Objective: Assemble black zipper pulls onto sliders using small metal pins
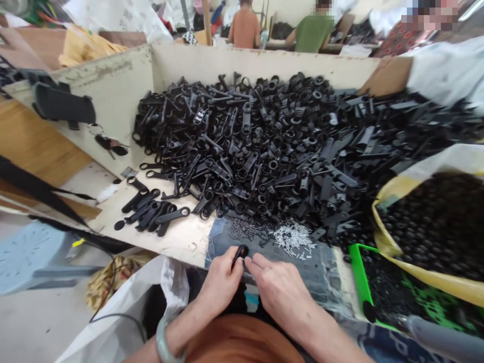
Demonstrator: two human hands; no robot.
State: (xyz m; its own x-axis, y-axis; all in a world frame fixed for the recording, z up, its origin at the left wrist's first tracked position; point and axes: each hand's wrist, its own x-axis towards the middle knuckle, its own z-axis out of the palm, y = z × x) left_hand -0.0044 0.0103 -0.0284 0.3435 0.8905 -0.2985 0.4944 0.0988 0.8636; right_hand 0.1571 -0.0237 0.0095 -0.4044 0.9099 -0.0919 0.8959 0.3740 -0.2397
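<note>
My left hand (224, 275), with a pale bangle on its wrist, grips a black plastic part (241, 252) with a ring-shaped end at the table's front edge. My right hand (278, 280) is right beside it, fingers closed together near the part; what they pinch, if anything, is too small to make out. Small silver pins (293, 238) lie just beyond my hands on a grey mat (321, 267), with small dark pieces (245, 229) to their left. Farther back rises a large heap of black plastic parts (245, 146). Several black handles (151, 209) lie at its front left.
On the right are a green tray (359, 280) and a yellow-edged sack (385, 242) of dark round pieces. Keys (111, 144) hang from the left side panel. A white sack (174, 282) stands front left, near a blue stool (34, 257). People sit across the back.
</note>
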